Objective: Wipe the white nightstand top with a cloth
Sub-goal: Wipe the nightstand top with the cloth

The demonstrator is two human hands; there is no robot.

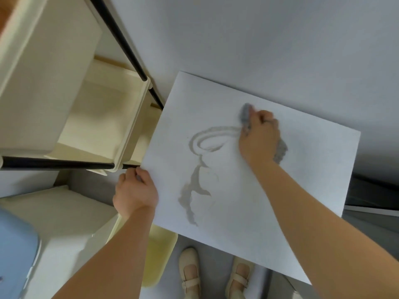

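Nearest: two cream shoes (212, 274) on grey floor, just below the near edge of the nightstand (302, 244).

Left hand (135, 190) at the near-left corner of the top, fingers curled over the edge and gripping it; fingertips hidden, so grip depth impossible to tell. Probably there to steady the stand.

Mid-top: a pale grey smear (194, 186), wavering from near the front edge up toward the middle, then looping in curls toward the far right. Unclear whether damp trail or dirt. Judged partway through: looping strokes across the middle, yet the streak still there, and the near-right and far-left parts with no visible marks either way. Left to do, most likely: passes over the streak and out to the edges.

Farther: right hand (259, 137) pressed flat-ish on the grey cloth (280, 151), fingers closed together and bunched around it, cloth sticking out above the fingertips and behind the wrist, touching the top near the far-right edge.

Left, beside the stand: cream rack (129, 134) with black rails; tray (103, 117) apparently empty. Lower left, a white bin (64, 216), contents not visible.
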